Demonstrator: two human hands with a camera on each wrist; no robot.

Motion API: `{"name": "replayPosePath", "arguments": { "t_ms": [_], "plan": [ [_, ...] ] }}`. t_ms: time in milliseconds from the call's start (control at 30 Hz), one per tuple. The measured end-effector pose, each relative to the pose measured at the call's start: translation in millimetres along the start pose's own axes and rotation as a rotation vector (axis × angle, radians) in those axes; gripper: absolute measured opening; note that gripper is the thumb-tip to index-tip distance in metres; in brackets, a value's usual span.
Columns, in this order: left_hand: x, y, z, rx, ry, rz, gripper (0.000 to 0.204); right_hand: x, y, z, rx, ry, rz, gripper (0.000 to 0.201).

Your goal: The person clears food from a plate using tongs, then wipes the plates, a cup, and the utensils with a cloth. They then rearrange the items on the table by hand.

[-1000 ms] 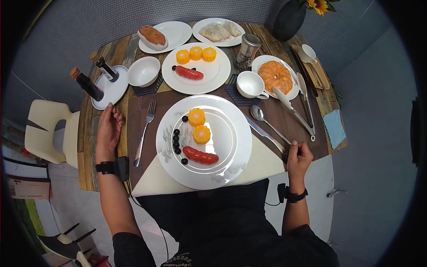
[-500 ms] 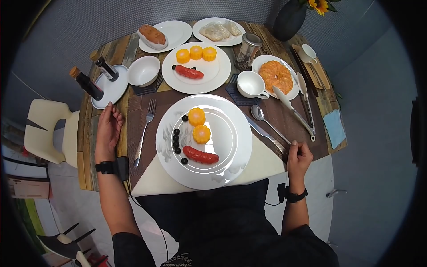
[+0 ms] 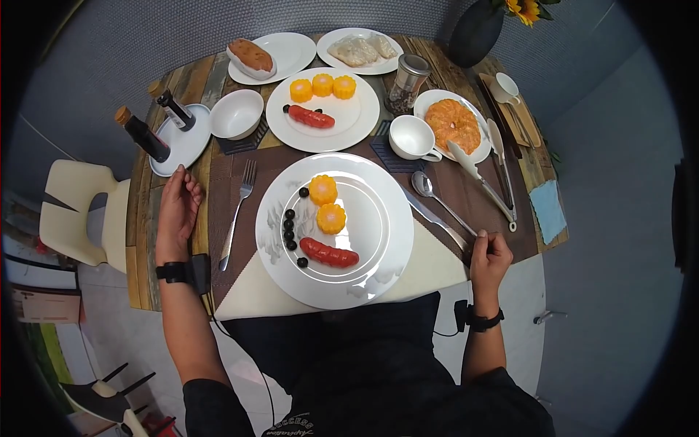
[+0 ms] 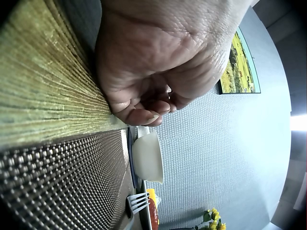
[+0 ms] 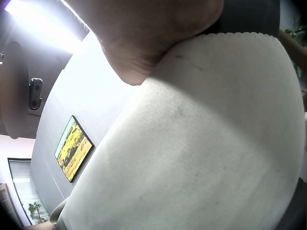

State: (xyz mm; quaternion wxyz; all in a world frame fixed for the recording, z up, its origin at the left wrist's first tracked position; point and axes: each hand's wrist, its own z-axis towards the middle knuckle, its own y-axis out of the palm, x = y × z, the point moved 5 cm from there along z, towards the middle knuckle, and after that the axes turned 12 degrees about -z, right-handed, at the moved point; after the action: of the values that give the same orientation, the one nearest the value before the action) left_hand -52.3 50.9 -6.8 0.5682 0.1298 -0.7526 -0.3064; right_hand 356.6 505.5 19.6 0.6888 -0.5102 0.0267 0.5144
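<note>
Left hand point(image 3: 179, 211) idle, fingers loosely curled, empty. Right hand point(image 3: 490, 261) curled by spoon handle point(image 3: 454, 214), can't tell if gripping. Rest both lightly.

From the middle of the head view, a brown bun point(image 3: 251, 57) sits on a white plate point(image 3: 294, 54) at eleven o'clock. At one o'clock stands a dark vase point(image 3: 475, 35) with yellow flowers point(image 3: 526, 9). At two o'clock, a white cup point(image 3: 502, 88) is on a brown tray point(image 3: 536, 134). A light blue cloth point(image 3: 547, 210) lies at three o'clock, and a cream chair point(image 3: 71, 218) stands at nine. The left wrist view shows a yellow and green picture point(image 4: 240, 67) on the wall at two o'clock.
</note>
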Motion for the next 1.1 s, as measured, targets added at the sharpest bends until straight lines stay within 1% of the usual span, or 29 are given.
{"name": "replayPosePath", "arguments": {
  "t_ms": [233, 367, 1100],
  "plan": [
    [-0.4, -1.6, 1.7, -0.025, -0.005, 0.002, 0.023, 0.0, -0.3, 0.2, 0.001, -0.012, -0.010, 0.028],
    [-0.4, 0.1, -0.2, 0.003, 0.000, -0.010, 0.024, -1.6, -0.5, 0.3, -0.008, -0.002, -0.018, 0.028],
    [-0.6, 0.5, -0.4, -0.005, -0.006, -0.005, 0.024, -1.7, -0.1, 0.5, 0.002, -0.024, -0.026, 0.028]
  ]
}}
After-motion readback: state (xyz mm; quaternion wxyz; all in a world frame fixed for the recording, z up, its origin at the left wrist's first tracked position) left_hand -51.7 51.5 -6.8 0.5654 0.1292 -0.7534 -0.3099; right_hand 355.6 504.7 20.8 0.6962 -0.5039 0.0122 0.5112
